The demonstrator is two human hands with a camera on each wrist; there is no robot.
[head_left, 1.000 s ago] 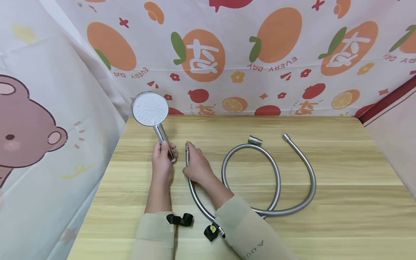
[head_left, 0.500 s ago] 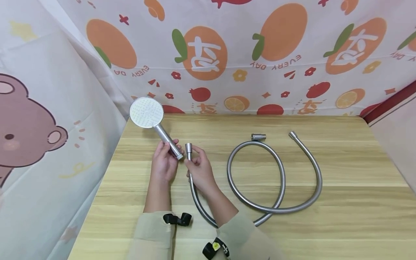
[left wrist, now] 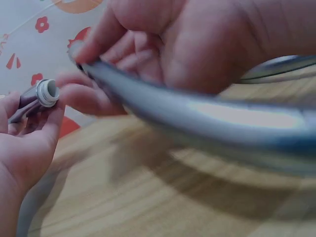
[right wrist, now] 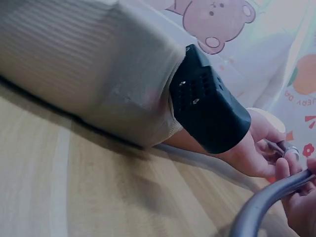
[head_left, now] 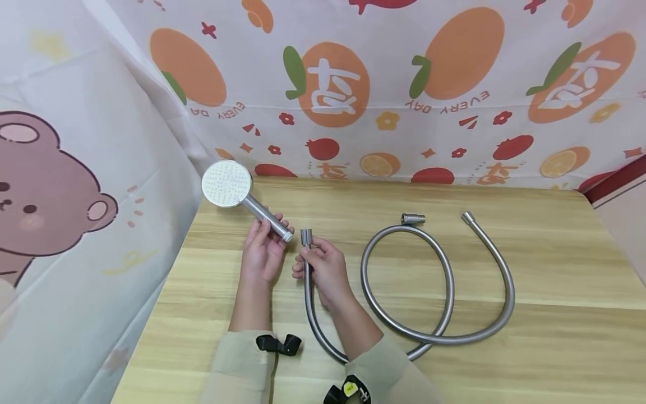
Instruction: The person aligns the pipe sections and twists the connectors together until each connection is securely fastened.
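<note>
My left hand grips the chrome handle of a hand shower head, its round white spray face turned up and to the far left. In the left wrist view the handle's threaded end faces my other hand. My right hand pinches a grey metal shower hose just below its end fitting, which points upward. A small gap separates that fitting from the handle's end in the head view. The hose runs down past the right forearm and loops across the table.
On the wooden table the hose's loop lies at the right, with its other end fitting toward the back. A short metal connector sits at the loop's top. Behind hangs a fruit-print cloth; a bear-print cloth hangs left.
The shower head has tilted down, its handle end swinging right toward the right hand. The right hand has turned, so the hose fitting now stands clear of its fingers. The view has shifted slightly.
</note>
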